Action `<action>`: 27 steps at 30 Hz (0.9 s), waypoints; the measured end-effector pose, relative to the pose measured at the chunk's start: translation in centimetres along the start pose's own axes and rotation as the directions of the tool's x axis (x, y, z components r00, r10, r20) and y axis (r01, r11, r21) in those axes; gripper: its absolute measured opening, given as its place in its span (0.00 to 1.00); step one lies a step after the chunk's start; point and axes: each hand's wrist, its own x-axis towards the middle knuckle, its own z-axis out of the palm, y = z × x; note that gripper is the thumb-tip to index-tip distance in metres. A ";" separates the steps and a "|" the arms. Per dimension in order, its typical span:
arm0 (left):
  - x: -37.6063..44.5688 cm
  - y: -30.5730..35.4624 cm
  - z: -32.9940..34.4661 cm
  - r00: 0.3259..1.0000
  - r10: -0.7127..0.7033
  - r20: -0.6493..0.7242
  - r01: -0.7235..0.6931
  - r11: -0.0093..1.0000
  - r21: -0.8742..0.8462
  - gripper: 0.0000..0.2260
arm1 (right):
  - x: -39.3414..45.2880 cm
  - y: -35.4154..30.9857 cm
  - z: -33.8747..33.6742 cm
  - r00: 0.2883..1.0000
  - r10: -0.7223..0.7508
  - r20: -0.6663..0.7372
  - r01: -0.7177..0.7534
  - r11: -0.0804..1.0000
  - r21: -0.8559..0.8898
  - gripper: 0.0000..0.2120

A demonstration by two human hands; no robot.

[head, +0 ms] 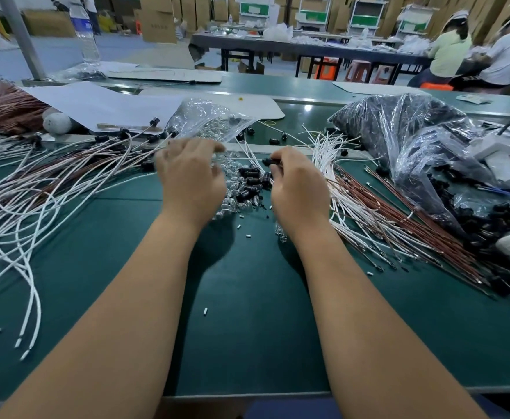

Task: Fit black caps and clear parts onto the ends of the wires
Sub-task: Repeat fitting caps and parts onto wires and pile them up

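Between the two forearms on the green mat, the right hand pinches a black cap above the loose pile of caps and clear parts. Left hand, blurred, hovers with fingers loosely curled, seemingly holding nothing. This looks like pickup; next comes seating the cap on a wire end. Farther back, a clear bag holds clear parts, a larger bag black caps.

Even overhead light, soft shadows under forearms, left hand motion-blurred, wide-angle bending at edges.
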 end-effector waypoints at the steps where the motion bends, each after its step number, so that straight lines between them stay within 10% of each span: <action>1: -0.1 0.5 0.2 0.995 0.099 0.019 -0.098 0.994 -0.046 0.09 | -0.1 -0.3 0.1 0.999 -0.028 0.040 0.026 0.999 0.040 0.07; 4: -0.2 1.3 0.7 0.984 0.166 0.061 -0.159 0.982 -0.104 0.06 | -0.1 -0.3 0.3 0.996 -0.058 0.071 0.054 0.997 0.055 0.07; 10: -0.1 -0.4 0.6 0.989 -0.126 0.073 0.122 0.991 0.055 0.09 | 0.0 0.8 0.1 0.993 0.104 0.056 -0.106 0.994 0.024 0.07; 15: -0.5 1.6 0.4 0.982 0.089 0.168 -0.019 0.927 -0.376 0.06 | -0.1 0.1 0.4 0.986 0.084 0.146 -0.121 0.957 0.264 0.07; 27: 0.1 0.6 0.9 0.939 -0.188 0.287 0.327 0.744 -0.582 0.04 | 0.3 0.8 0.3 0.975 0.219 0.036 -0.218 0.911 0.351 0.05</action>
